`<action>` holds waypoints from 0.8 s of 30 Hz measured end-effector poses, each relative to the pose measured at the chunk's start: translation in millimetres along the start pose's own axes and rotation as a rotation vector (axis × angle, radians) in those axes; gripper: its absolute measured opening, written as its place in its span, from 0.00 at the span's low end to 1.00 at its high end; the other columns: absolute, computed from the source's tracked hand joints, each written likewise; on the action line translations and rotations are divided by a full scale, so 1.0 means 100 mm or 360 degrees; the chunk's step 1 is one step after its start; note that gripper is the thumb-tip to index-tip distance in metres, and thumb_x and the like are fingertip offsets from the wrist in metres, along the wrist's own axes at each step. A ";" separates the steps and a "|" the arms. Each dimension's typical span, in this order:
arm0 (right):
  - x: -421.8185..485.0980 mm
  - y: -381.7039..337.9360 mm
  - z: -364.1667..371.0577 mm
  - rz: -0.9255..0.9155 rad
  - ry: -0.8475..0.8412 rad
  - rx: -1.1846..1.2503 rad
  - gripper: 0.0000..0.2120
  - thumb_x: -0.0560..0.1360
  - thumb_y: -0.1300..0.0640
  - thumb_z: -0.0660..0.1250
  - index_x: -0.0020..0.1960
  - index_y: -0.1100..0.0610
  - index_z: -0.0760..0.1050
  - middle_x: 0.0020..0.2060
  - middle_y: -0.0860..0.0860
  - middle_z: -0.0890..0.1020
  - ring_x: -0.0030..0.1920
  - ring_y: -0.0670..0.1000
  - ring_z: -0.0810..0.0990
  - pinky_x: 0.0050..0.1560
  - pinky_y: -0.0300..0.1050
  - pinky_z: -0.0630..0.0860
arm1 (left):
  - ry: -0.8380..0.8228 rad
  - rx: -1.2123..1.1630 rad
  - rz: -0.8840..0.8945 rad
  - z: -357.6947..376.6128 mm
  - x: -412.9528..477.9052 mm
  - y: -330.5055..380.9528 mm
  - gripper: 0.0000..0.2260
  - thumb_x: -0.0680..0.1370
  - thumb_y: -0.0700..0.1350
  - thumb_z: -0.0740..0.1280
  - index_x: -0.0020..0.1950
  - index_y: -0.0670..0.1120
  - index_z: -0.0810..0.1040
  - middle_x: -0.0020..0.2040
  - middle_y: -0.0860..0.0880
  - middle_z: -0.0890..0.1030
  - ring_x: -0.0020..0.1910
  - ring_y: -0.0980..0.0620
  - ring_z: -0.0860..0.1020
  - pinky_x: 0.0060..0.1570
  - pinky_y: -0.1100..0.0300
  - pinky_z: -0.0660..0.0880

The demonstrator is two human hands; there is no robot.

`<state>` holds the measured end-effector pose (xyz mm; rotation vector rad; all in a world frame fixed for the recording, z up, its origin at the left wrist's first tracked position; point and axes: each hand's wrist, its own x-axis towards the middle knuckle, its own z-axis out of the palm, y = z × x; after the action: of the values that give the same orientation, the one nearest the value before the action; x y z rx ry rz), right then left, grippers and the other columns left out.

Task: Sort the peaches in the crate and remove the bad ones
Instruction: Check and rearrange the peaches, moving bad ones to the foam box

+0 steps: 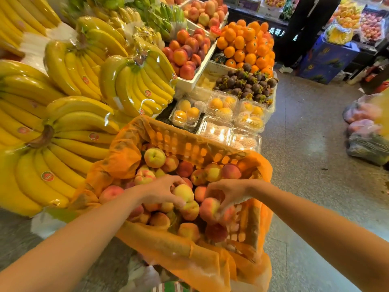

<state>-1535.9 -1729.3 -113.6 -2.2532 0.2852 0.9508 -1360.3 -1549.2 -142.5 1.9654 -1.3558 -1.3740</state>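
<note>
Both forearms (73,245) reach from the bottom edge down into the crate (242,228), which sits just beside the bananas (134,85). It's lined with an orange bag (210,264) and piled with peaches (185,168). I've got my left hand (162,190) curled round a yellow peach (183,192), and my right hand (229,191) pinching a pink peach (209,208) near the right wall.

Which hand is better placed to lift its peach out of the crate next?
Probably the right hand: it pinches a pink peach beside the right wall of the crate, next to open floor. The left hand grips a yellow peach mid-crate, with bananas stacked on its side.
</note>
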 end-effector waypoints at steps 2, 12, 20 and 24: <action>0.03 -0.03 -0.04 -0.0009 0.0134 0.0167 0.28 0.69 0.50 0.76 0.65 0.51 0.70 0.62 0.48 0.72 0.62 0.50 0.71 0.62 0.48 0.72 | 0.0152 -0.0189 -0.0031 -0.07 -0.09 -0.09 0.25 0.67 0.56 0.76 0.62 0.57 0.72 0.58 0.56 0.74 0.56 0.54 0.74 0.56 0.56 0.74; 0.51 -0.59 -0.38 -0.0208 0.0837 0.0839 0.24 0.70 0.60 0.76 0.62 0.57 0.71 0.54 0.48 0.77 0.55 0.49 0.77 0.50 0.36 0.77 | 0.1337 -0.0602 0.0193 -0.39 -0.64 -0.35 0.30 0.60 0.60 0.75 0.60 0.54 0.77 0.56 0.53 0.79 0.53 0.54 0.79 0.48 0.58 0.79; 1.12 -1.13 -0.31 -0.0447 0.0932 0.0706 0.27 0.67 0.56 0.78 0.62 0.53 0.72 0.59 0.48 0.77 0.56 0.48 0.78 0.54 0.43 0.79 | 0.1751 -0.0602 0.0188 -0.63 -0.96 -0.59 0.29 0.62 0.62 0.70 0.58 0.48 0.78 0.51 0.52 0.81 0.47 0.60 0.78 0.45 0.69 0.73; 1.34 -1.25 -0.25 -0.0460 0.0927 0.0574 0.28 0.67 0.55 0.78 0.64 0.55 0.72 0.59 0.49 0.77 0.57 0.50 0.78 0.54 0.45 0.78 | 0.1665 -0.0650 0.0143 -0.65 -1.01 -0.71 0.28 0.62 0.63 0.70 0.58 0.51 0.77 0.52 0.52 0.81 0.51 0.54 0.78 0.50 0.59 0.76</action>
<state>-1372.4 -1644.1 -132.7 -2.1060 0.3382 0.0666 -1274.3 -1442.3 -115.6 1.8325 -0.5855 -0.3588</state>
